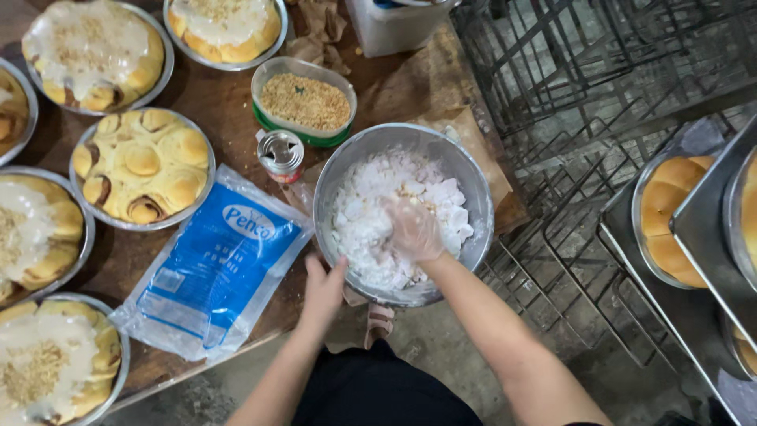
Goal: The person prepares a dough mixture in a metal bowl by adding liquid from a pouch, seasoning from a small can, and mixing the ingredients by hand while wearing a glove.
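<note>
While hands (371,260) work, wooden table (229,102), wire racks (583,87)

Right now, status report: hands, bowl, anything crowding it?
Right hand gloved, down in the white chunks. Left hand bare, steadying the bowl at its near rim. Can and blue bag close on its left.

Brown wooden worktop (229,99), worn. On it: steel mixing bowl (473,185) of white lumps at the near edge, blue plastic bag (213,268) just left of it, small opened can (281,155), plastic tub of crumbs (306,101), round tins of buns (142,167), some iced, along the left and back.
</note>
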